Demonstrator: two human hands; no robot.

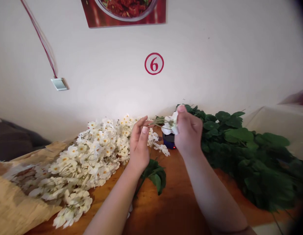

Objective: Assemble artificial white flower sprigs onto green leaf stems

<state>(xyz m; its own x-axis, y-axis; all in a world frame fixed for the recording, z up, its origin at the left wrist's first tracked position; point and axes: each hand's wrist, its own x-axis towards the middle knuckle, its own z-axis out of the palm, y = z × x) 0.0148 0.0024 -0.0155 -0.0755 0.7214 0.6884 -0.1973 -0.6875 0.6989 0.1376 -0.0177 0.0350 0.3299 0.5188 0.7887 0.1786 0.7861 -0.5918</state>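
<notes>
"Beyond the hands, what's the room like?"

"A cream plaster wall [210, 58] with a red circled numeral 6 [154, 63], above an orange-brown wooden bench [176, 202]."

"How far has the work got?"

"Left of the hands lies a large heap of white blossom sprays [92, 156] on crumpled tan paper [16, 202]. Right of them is a large heap of dark green leafy stems [249, 153]. One short leafy sprig [155, 176] lies just below the hands."

"And the hands?"

"The right hand [189, 130] pinches a single white blossom [169, 125] between thumb and fingers. The half-open left hand [139, 143] sits by its thin green stem [157, 121], but I can't tell whether it grips."
</notes>
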